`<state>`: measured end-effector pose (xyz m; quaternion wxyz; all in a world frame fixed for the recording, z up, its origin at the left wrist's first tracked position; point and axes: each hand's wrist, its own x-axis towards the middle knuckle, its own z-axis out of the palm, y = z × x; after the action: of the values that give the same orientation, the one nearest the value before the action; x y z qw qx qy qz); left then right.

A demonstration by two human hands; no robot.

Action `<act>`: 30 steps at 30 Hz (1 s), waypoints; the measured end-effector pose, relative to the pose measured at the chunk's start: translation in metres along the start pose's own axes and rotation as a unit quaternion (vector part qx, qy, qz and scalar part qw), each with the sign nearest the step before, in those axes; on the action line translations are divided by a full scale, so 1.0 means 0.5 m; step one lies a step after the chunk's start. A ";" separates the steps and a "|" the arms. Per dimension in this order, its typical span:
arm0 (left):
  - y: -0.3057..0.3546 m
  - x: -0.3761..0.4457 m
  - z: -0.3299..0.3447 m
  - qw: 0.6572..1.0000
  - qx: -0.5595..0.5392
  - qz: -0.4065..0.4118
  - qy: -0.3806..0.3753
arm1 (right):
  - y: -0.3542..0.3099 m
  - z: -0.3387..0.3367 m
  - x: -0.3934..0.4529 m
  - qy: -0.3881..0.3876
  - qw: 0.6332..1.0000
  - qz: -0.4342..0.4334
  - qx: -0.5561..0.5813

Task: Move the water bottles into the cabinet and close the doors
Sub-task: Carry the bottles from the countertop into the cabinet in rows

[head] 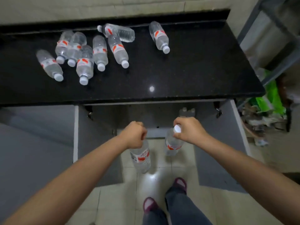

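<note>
The black countertop (pixel 186 70) carries eight water bottles lying on their sides (pixel 99 52), above the open cabinet (pixel 146 116), whose two doors (pixel 95 143) stand swung out. The person's left hand (pixel 134 134) grips the top of one hanging bottle (pixel 141 157), while the right hand (pixel 189 130) pinches the neck of another bottle (pixel 172 144) below its white cap (pixel 177 128).

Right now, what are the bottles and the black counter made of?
The bottles look like thin clear plastic: see-through ribbed walls, white screw caps, red and white labels. The counter looks like polished stone, maybe granite: black, finely speckled, glossy enough to mirror a light spot. It could also be an imitation.
</note>
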<state>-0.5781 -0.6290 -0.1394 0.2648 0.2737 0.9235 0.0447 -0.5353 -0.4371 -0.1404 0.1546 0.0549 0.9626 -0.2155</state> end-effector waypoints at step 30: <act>-0.254 0.822 0.655 0.986 0.029 0.098 0.133 | 0.486 0.675 0.688 0.117 0.993 -0.019 -0.013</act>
<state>-0.7626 -0.5392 -0.6395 0.1262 0.3619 0.9202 0.0791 -0.7265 -0.3507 -0.6379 0.0374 0.0589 0.9777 -0.1980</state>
